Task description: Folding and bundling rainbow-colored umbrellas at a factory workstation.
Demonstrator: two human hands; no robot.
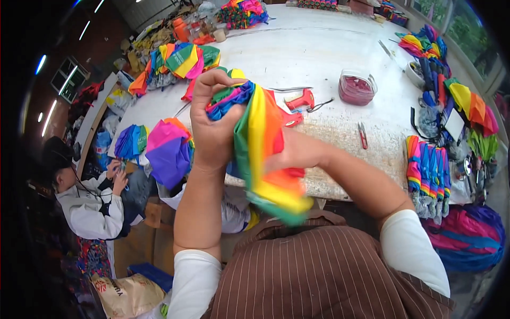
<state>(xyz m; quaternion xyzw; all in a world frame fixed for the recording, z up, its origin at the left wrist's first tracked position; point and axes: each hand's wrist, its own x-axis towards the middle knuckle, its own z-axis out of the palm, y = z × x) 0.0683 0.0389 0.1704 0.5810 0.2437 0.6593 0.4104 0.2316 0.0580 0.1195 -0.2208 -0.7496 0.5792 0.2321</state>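
Observation:
A rainbow-striped folding umbrella [258, 133] hangs loosely folded in front of my chest, above the table's near edge. My left hand [215, 122] is closed round its gathered upper end, fingers curled over the bunched blue and pink cloth. At the other side my right hand [296, 150] grips the orange and red panels, thumb in front; its other fingers are hidden. Motion blurs the green and yellow lower edge of the cloth. Just beyond the umbrella lies a red hot-glue gun [300, 100] on the table.
On the white table [313, 48] are red-handled snips [363, 136] and a clear tub of dark red stuff [357, 87]. Bundled rainbow umbrellas [427, 169] line the right side. More folded umbrellas [171, 149] lie left, near a seated co-worker [95, 204] holding something small.

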